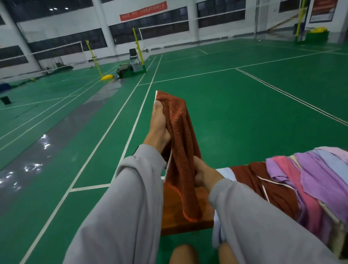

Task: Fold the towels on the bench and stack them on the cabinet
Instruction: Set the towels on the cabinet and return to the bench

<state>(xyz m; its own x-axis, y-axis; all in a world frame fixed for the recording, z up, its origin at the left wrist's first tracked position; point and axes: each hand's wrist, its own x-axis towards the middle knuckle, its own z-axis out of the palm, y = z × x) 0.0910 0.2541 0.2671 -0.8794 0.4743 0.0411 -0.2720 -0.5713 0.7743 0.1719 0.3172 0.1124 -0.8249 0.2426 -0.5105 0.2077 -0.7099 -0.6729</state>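
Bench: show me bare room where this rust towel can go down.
Bare wood shows only at the left end of the bench, between its end edge and the towel heap, under the hanging rust towel. Rightward, maroon, purple, pink and blue towels crowd it.

Indoor sports hall: green court floor (pixel 250 104) with white lines, net posts (pixel 138 42), nets.

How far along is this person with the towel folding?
Early, it seems. Done: no folded towel shows, and the cabinet is out of view. In hand: the left hand pinches the top of a rust-red towel, the right hand grips it lower down, over the bench. Still to do: a heap of unfolded towels, dark red, purple, pink and blue, draped on the bench.
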